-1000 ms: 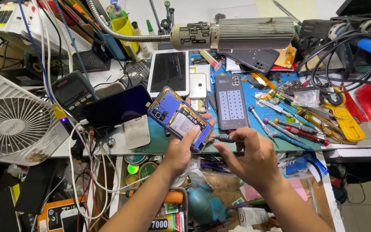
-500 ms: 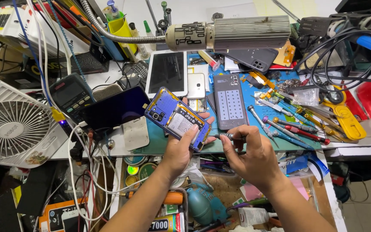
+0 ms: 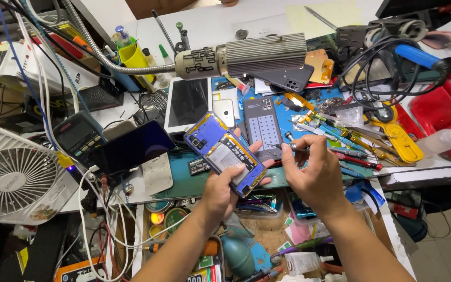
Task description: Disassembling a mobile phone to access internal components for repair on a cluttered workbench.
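Messy work surface (image 3: 184,183) is full of tools, wires and phones. Left hand (image 3: 224,189) fingers grip the open blue phone (image 3: 225,153) near the middle. At its 3 o'clock, right hand (image 3: 315,175) fingers pinch a small screwdriver (image 3: 291,147).

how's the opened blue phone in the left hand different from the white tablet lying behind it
The opened blue phone is held up off the bench in the left hand, tilted diagonally; the white tablet lies flat on the bench, touched by neither hand. The phone shows its bare insides in a blue frame; the tablet shows a dark, unlit screen in a white border. The tablet looks wider than the phone. Both are flat rectangular devices.
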